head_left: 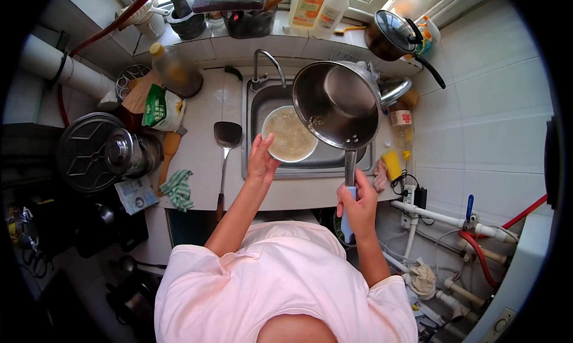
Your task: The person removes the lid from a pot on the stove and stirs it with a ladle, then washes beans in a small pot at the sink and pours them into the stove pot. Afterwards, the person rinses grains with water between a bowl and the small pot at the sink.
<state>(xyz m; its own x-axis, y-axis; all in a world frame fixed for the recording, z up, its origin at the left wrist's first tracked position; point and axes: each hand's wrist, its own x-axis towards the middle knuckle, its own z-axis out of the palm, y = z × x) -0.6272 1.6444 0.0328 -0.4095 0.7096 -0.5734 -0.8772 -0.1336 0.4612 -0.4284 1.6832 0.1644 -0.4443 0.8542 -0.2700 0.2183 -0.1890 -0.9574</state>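
Note:
My left hand (pixel 261 161) is closed on the left side of a white bowl (pixel 274 157), thumb at the rim. Cloudy pale liquid (pixel 290 134) fills the bowl, which is over the sink (pixel 248 119). In my right hand (pixel 358 201) is the handle of a steel saucepan (pixel 343 113), fingers wrapped round its blue-grey grip. The pan is tipped toward the bowl, its inside facing me. A few pale bits cling to its inner wall. Its lower left rim overlaps the bowl from this angle; whether they touch I cannot tell.
Behind the bowl rises the faucet (pixel 267 62). A spatula (pixel 227 137) and green cloth (pixel 178 189) lie on the left counter. To the right are a yellow sponge (pixel 392 164) and a bottle (pixel 401 125). A lidded pot (pixel 391 35) stands on the sill, handle jutting out.

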